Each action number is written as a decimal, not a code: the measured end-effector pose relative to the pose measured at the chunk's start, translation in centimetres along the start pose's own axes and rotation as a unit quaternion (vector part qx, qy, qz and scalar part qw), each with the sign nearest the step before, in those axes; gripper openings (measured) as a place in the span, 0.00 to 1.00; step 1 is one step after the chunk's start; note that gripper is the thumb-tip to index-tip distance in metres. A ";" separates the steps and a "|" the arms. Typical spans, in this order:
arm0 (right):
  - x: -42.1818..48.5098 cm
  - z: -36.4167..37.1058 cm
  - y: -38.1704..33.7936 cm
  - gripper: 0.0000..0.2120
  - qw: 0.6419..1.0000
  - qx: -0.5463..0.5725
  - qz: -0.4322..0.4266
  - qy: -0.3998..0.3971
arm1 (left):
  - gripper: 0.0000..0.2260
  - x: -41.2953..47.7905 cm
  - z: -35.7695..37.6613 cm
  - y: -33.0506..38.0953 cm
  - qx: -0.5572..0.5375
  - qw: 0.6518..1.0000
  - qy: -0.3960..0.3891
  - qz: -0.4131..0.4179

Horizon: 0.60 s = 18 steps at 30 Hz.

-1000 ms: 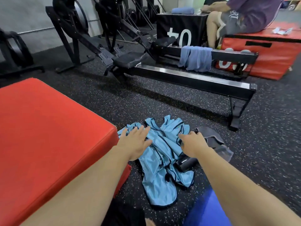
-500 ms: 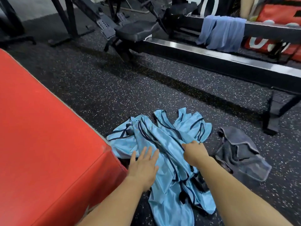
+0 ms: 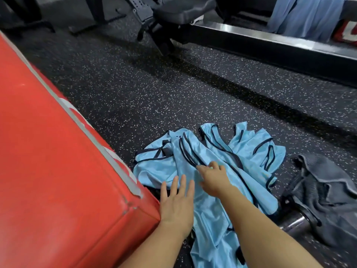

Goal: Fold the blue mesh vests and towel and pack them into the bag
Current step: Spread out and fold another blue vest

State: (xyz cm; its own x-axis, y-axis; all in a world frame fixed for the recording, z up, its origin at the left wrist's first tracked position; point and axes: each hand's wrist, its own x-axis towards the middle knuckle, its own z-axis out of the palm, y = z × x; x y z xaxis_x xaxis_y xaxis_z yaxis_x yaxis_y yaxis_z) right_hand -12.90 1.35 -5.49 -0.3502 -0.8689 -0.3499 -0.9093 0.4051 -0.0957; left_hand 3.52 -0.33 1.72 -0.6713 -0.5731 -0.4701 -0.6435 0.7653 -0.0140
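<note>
Left hand (image 3: 176,202): flat, fingers straight and slightly spread, resting on near edge of blue mesh vests (image 3: 222,149), just beside corner of red padded box (image 3: 58,171).

Right hand (image 3: 212,178): reaches onto middle of same heap, fingertips (image 3: 211,165) bent down into fabric at a black trim line; blurred, impossible to tell pinching from pressing.

Blue mesh vests: one crumpled, overlapping heap on speckled rubber floor (image 3: 173,84); number unclear; none folded.

Blue towel (image 3: 305,16): hangs over rowing-machine rail (image 3: 270,47), well apart from heap, not folded for packing; upper part cut off by frame edge.

Grey fabric item (image 3: 324,192): slumped just right of vests, with dark straps; probably the bag, not certain; no vest or towel visibly inside.

Progress, as judged: at the very start, perhaps singling out a first vest; all folding and all packing left.

Hard to make out: metal cylinder (image 3: 295,226) against grey item, possibly a bottle; near part of heap hidden under both forearms.
</note>
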 end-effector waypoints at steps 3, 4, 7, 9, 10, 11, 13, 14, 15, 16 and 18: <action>0.7 0.7 -0.2 0.16 0.998 0.036 0.046 -0.028 | 0.36 0.3 -0.2 -0.2 -0.002 1.000 0.002 -0.024; 0.8 0.7 -0.1 0.14 0.997 0.037 0.058 -0.027 | 0.37 0.3 -0.3 -0.3 -0.002 1.000 0.001 -0.028; 0.3 0.6 0.7 0.05 0.995 0.064 0.075 -0.022 | 0.38 0.4 -0.2 -0.3 0.000 1.000 -0.009 -0.026; -0.6 -0.4 1.1 0.06 0.988 0.124 0.090 -0.007 | 0.39 0.3 -0.1 -0.2 0.000 1.000 -0.016 -0.006; -1.3 -1.1 1.2 0.07 0.982 0.164 0.098 0.004 | 0.38 0.1 0.0 -0.2 -0.003 1.000 -0.019 0.006; -2.1 -1.8 1.2 0.07 0.972 0.208 0.105 0.016 | 0.38 -0.1 -0.1 -0.1 -0.013 1.000 -0.019 0.017; -4.2 -2.9 0.9 0.06 0.954 0.277 0.110 0.015 | 0.33 -0.6 -0.5 0.4 -0.051 0.998 -0.014 0.026; -5.5 -3.3 0.7 0.06 0.950 0.293 0.105 0.009 | 0.27 -0.8 -0.4 0.6 -0.093 0.995 -0.011 0.016; -6.7 -3.4 0.6 0.07 0.947 0.306 0.098 0.000 | 0.19 -1.1 -0.5 1.0 -0.148 0.989 -0.011 -0.006; -7.8 -3.4 0.5 0.09 0.943 0.320 0.092 -0.009 | 0.12 -1.2 -0.6 1.3 -0.208 0.977 -0.003 -0.038; -9.4 -3.4 0.6 0.09 0.932 0.351 0.089 -0.017 | 0.09 -1.1 -0.8 1.8 -0.348 0.931 0.000 -0.111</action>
State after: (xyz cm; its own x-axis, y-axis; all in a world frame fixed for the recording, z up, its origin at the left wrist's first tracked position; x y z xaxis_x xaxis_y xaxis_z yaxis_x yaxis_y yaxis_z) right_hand -10.90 8.82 0.88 -0.4632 -0.7651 -0.4472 -0.4614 0.6390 -0.6154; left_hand 2.82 1.47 2.95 -0.4931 -0.6943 -0.5243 -0.8492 0.2531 0.4635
